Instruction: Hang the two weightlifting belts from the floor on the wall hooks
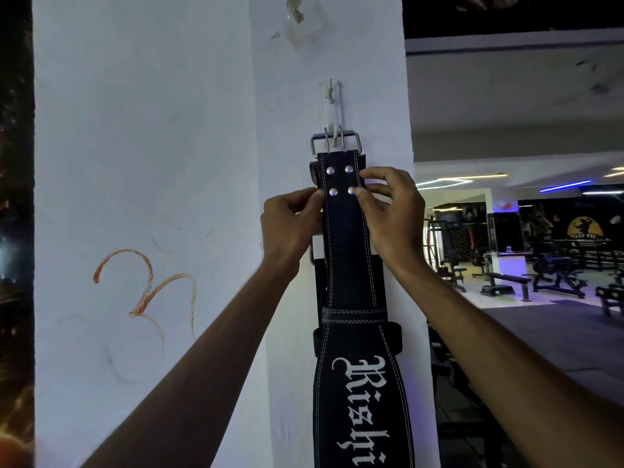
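A black weightlifting belt [347,251] with white lettering hangs straight down a white pillar. Its steel buckle [336,143] rests over the lower wall hook [334,131]. My left hand [290,228] pinches the belt's left edge just under the four rivets. My right hand [391,211] pinches the right edge at the same height. A second black belt [320,285] hangs behind the first, with part of its buckle [312,253] showing below my left hand. An upper hook [330,91] on the same white strip is bare.
The white pillar [287,96] has an orange scribble [145,292] on its left face and old tape residue [297,21] near the top. To the right the gym floor opens out with benches [506,282] and machines under blue lights.
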A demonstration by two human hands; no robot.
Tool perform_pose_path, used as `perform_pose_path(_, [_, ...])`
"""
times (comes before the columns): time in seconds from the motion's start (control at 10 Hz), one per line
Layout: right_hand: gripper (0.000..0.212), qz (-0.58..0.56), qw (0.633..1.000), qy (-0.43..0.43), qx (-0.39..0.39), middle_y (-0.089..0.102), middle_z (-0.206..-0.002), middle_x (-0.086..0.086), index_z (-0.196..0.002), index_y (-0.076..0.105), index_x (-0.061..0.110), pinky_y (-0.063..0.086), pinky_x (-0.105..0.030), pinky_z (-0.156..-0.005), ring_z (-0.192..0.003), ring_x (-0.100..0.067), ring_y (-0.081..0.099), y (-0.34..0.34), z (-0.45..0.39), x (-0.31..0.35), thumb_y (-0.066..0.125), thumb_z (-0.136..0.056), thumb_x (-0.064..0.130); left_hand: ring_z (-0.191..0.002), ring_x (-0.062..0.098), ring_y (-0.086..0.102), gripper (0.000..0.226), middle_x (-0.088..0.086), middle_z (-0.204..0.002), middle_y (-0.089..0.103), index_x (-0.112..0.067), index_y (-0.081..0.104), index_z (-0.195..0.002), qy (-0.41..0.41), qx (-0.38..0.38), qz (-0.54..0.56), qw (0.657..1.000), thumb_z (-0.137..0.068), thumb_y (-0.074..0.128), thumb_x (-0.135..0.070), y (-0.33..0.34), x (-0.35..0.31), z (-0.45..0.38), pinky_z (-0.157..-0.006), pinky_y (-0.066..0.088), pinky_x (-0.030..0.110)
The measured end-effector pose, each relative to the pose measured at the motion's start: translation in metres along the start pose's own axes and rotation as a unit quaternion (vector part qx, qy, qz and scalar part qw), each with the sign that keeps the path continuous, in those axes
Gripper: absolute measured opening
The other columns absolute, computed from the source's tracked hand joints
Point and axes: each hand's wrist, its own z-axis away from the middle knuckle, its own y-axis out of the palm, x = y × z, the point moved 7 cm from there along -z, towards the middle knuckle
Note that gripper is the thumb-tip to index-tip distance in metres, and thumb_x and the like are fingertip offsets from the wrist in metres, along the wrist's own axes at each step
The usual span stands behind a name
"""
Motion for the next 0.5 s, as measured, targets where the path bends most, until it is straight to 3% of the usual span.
perform_pose_path(0.1, [0.020, 0.051, 0.998, -0.036, -0.011, 0.061, -0.116, -0.005, -0.112, 0.066, 0.009, 0.056, -0.019, -0.087, -0.101, -0.010, 0.064, -0.008, 0.019, 0.013, 0.060, -0.092, 0.006, -0.083, 0.017, 0.080, 0.035, 0.006, -0.110, 0.080, -0.012, 0.076, -0.120, -0.009, -0.037, -0.025, 0.999, -0.092, 0.069, -0.032, -0.016, 0.007, 0.013, -0.089, 0.064, 0.047])
perform_pose_path(0.2, [0.024, 0.131, 0.989, -0.062, 0.002, 0.062, -0.120, -0.001, -0.118, 0.063, 0.012, 0.046, -0.006, -0.086, -0.105, -0.007, 0.060, -0.017, 0.044, 0.027, 0.055, -0.095, 0.012, -0.092, 0.011, 0.078, 0.038, -0.006, -0.112, 0.080, -0.021, 0.078, -0.117, -0.002, -0.049, -0.092, 0.995, -0.088, 0.066, -0.043, -0.031, 0.003, 0.037, -0.096, 0.060, 0.046])
perform_pose_path(0.3, [0.026, 0.173, 0.982, -0.061, 0.034, 0.064, -0.120, -0.003, -0.120, 0.063, 0.011, 0.048, -0.019, -0.088, -0.107, -0.014, 0.062, -0.028, 0.065, 0.041, 0.054, -0.095, 0.014, -0.094, 0.006, 0.074, 0.032, -0.006, -0.118, 0.079, -0.023, 0.075, -0.123, 0.019, -0.042, -0.176, 0.983, -0.097, 0.063, -0.036, -0.041, -0.019, 0.072, -0.098, 0.057, 0.036])
perform_pose_path(0.4, [0.031, 0.207, 0.973, -0.058, 0.082, 0.063, -0.124, -0.004, -0.124, 0.061, 0.010, 0.048, -0.030, -0.096, -0.115, -0.021, 0.059, -0.045, 0.088, 0.062, 0.052, -0.096, 0.016, -0.102, 0.011, 0.074, 0.032, -0.005, -0.124, 0.077, -0.025, 0.072, -0.127, 0.061, -0.037, -0.264, 0.962, -0.100, 0.060, -0.034, -0.051, -0.051, 0.107, -0.097, 0.055, 0.031])
perform_pose_path(0.5, [0.035, 0.253, 0.960, -0.071, 0.100, 0.062, -0.128, -0.005, -0.131, 0.057, 0.011, 0.045, -0.031, -0.099, -0.120, -0.022, 0.054, -0.075, 0.105, 0.100, 0.052, -0.097, 0.017, -0.116, 0.021, 0.071, 0.036, -0.001, -0.132, 0.073, -0.025, 0.067, -0.134, 0.112, -0.033, -0.339, 0.933, -0.101, 0.058, -0.034, -0.060, -0.092, 0.142, -0.101, 0.056, 0.045])
